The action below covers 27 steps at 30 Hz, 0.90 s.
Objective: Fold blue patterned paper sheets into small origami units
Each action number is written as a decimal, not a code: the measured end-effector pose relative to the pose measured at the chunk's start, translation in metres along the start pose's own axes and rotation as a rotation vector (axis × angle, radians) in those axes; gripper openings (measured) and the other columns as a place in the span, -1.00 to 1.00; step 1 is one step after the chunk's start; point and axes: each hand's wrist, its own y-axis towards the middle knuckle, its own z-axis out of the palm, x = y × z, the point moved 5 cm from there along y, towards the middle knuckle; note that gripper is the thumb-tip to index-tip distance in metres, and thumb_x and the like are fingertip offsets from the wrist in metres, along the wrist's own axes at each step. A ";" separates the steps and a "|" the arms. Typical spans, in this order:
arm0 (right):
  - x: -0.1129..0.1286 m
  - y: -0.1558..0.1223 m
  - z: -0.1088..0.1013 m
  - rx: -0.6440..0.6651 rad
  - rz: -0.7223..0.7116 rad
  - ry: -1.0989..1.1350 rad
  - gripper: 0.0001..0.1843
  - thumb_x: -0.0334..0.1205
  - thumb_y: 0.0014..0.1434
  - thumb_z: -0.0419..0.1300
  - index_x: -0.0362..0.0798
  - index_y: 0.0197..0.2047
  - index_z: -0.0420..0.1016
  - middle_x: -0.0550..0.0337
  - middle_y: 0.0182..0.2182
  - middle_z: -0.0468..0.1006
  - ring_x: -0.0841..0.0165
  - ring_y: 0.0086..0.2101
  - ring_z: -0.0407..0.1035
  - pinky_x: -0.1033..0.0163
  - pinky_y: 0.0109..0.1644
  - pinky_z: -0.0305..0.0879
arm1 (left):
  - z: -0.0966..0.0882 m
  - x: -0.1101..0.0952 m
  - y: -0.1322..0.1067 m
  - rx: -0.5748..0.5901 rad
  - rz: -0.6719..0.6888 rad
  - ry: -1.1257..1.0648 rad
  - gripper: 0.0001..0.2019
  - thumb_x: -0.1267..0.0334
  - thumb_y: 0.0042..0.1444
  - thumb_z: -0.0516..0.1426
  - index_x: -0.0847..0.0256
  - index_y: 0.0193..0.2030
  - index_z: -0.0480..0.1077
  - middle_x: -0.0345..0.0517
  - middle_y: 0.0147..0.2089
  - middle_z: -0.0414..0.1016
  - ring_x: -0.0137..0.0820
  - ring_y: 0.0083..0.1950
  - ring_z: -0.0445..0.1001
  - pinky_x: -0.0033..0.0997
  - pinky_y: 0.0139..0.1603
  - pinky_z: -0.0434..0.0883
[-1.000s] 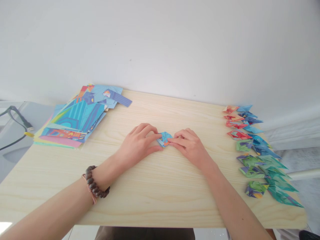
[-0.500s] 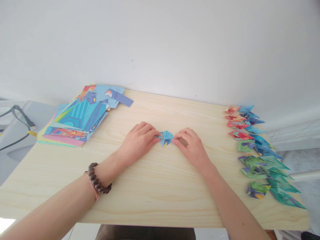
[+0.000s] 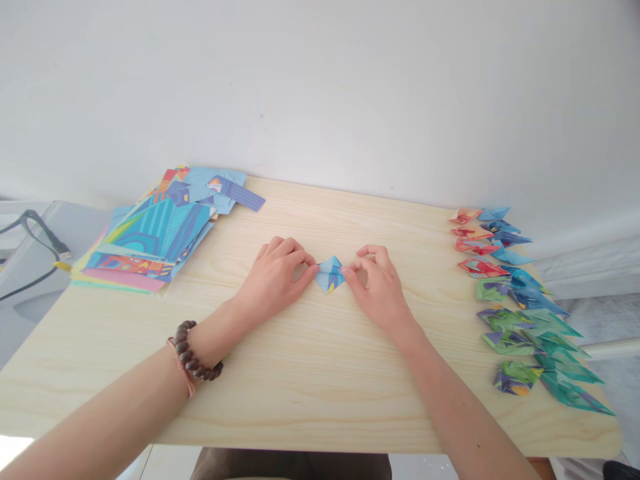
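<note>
A small folded piece of blue origami paper, diamond-shaped with a yellow patch near its lower point, lies between my hands at the middle of the table. My left hand pinches its left corner between thumb and index finger. At the opposite corner, my right hand grips the edge with thumb and index finger, the other fingers curled above. The fingertips cover both side corners. A dark beaded bracelet circles my left wrist.
At the back left lies a loose pile of printed paper sheets. Folded red paper pieces, green ones and blue ones stand in rows along the right edge. A white wall borders the back; a black cable lies at left.
The paper's upper part, rounded and bulging before, now shows as a flat diamond with a pointed top. Both hands remain at its sides, with slightly shifted fingers.
</note>
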 end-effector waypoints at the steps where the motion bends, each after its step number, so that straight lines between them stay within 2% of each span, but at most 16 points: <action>1: 0.000 0.000 0.000 -0.003 0.001 0.003 -0.76 -0.08 0.20 0.07 -0.03 -0.34 0.44 0.02 -0.07 0.30 0.20 -0.06 0.30 0.00 0.08 0.20 | 0.000 0.000 0.000 -0.001 -0.006 -0.006 -0.79 0.13 0.21 0.05 0.17 -0.26 0.44 -0.10 -0.24 0.38 -0.27 -0.12 0.27 -0.20 -0.07 0.24; 9: -0.001 0.005 0.000 -0.004 0.089 0.078 -0.82 -0.12 0.10 0.18 -0.02 -0.46 0.43 0.08 -0.11 0.33 0.22 -0.05 0.31 0.02 0.10 0.19 | 0.001 -0.002 0.001 0.004 -0.056 -0.004 -0.74 0.07 0.19 0.05 0.17 -0.34 0.44 -0.09 -0.24 0.31 -0.26 -0.13 0.25 -0.18 -0.07 0.22; 16: -0.002 0.007 0.000 -0.004 0.106 0.107 -0.83 -0.14 0.07 0.20 -0.02 -0.48 0.43 0.09 -0.13 0.34 0.24 -0.08 0.32 0.03 0.08 0.21 | 0.004 0.001 0.002 0.026 -0.092 -0.023 -0.79 0.10 0.12 0.12 0.16 -0.39 0.46 -0.10 -0.21 0.24 -0.27 -0.13 0.23 -0.15 -0.04 0.23; 21: -0.002 0.007 0.000 -0.002 0.089 0.113 -0.82 -0.15 0.09 0.19 -0.03 -0.49 0.43 0.09 -0.18 0.36 0.25 -0.09 0.32 0.05 0.06 0.21 | 0.006 0.004 0.003 0.014 -0.118 -0.070 -0.79 0.10 0.10 0.14 0.15 -0.42 0.48 -0.08 -0.09 0.20 -0.23 -0.01 0.19 -0.10 0.06 0.20; 27: -0.003 0.009 0.000 0.021 0.106 0.121 -0.85 -0.16 0.07 0.21 -0.02 -0.47 0.39 0.11 -0.22 0.37 0.25 -0.14 0.31 0.07 0.02 0.21 | 0.007 0.010 0.002 0.022 -0.175 -0.045 -0.80 0.06 0.08 0.16 0.12 -0.34 0.48 -0.07 0.00 0.14 -0.15 0.09 0.12 0.00 0.12 0.15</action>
